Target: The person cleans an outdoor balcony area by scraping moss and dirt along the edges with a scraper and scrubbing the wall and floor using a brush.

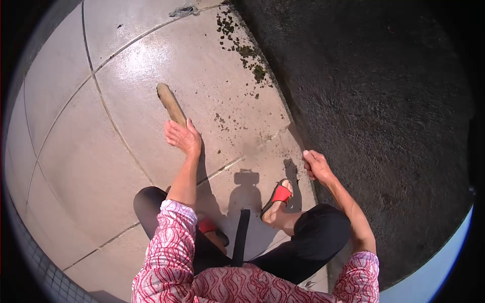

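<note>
My left hand (184,137) is wrapped round a piece of wood (172,103), which looks like a flat, rounded stick or handle. Its far end points up and to the left over the pale tiles, while its near end is hidden in my palm. Over the border between tiles and dark surface, my right hand (317,164) is closed with the thumb against the curled fingers. Whatever it may hold is hidden. Dark green clumps, like moss (259,73), and loose crumbs (222,122) lie on the tiles ahead of my hands.
Pale floor tiles (126,166) with dark joints spread to the left. On the right a rough, dark surface (379,101) meets their edge. My feet in red sandals (281,194) stand below my hands. A crumpled grey scrap (183,10) lies at the top.
</note>
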The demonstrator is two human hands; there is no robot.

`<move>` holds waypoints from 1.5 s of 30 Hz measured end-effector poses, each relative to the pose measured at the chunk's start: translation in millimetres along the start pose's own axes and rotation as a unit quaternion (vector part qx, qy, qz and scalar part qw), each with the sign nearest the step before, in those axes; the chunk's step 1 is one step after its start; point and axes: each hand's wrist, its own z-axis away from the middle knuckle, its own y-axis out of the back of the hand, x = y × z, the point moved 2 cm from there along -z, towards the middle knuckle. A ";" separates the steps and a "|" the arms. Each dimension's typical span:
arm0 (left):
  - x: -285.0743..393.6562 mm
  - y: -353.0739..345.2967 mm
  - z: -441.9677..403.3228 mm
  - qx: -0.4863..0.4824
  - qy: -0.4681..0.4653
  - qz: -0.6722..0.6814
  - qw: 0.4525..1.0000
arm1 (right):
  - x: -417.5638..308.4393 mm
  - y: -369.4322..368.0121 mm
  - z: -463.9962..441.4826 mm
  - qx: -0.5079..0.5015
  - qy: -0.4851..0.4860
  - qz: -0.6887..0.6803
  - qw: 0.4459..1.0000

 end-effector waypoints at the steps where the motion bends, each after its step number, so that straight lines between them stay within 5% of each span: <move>1: 0.4 1.2 0.8 -0.014 -0.001 -0.007 1.000 | 2.5 -1.7 -0.4 0.004 0.004 -0.003 1.000; 7: 7.0 11.2 -0.2 -0.030 0.013 -0.015 0.999 | 39.6 -11.9 -86.9 0.106 0.049 -0.044 0.992; 8: 8.6 15.1 -3.1 -0.031 0.014 -0.012 0.999 | 108.3 5.7 -166.9 0.144 0.147 0.079 0.975; 11: 10.4 13.2 -12.5 -0.037 0.044 -0.012 0.998 | 60.7 -20.7 -197.4 0.252 0.310 0.200 0.895; 14: 7.8 12.7 -15.2 -0.035 0.053 -0.027 0.998 | 38.7 -56.3 -200.0 0.244 0.220 0.164 0.930; 18: 9.5 4.8 -16.1 -0.016 0.044 -0.058 0.997 | -7.8 -60.2 -161.7 0.191 0.280 0.055 0.939; 23: 0.7 -1.0 -12.0 -0.025 0.039 -0.058 0.997 | -5.6 -72.5 -225.6 0.198 0.293 0.034 0.935; 27: 0.6 -0.6 -15.7 -0.037 0.050 -0.065 0.996 | -43.5 -101.5 -193.6 0.087 0.321 0.029 0.943; 31: -0.6 1.9 -24.8 -0.045 0.101 0.088 0.990 | -58.5 -113.8 -176.2 0.055 0.303 0.059 0.949; 35: 81.1 20.6 -28.7 -0.077 0.161 0.348 0.920 | -33.3 -143.5 -171.9 0.052 0.404 0.260 0.875; 37: 132.1 35.7 -17.9 -0.135 0.163 0.437 0.874 | -49.9 -133.5 -155.9 0.122 0.473 0.250 0.836; 38: 146.9 30.8 -6.4 -0.189 0.188 0.500 0.824 | -51.1 -130.3 -149.8 0.156 0.507 0.242 0.813; 39: 175.4 43.2 6.4 -0.233 0.225 0.591 0.739 | -43.8 -127.0 -147.6 0.097 0.500 0.148 0.847; 42: 215.2 25.8 59.4 -0.323 0.248 0.650 0.642 | -45.8 -115.6 -120.4 -0.116 0.239 -0.186 0.946; 45: 245.1 22.4 88.1 -0.409 0.237 0.622 0.624 | -40.1 -93.8 -115.9 -0.073 0.170 -0.185 0.965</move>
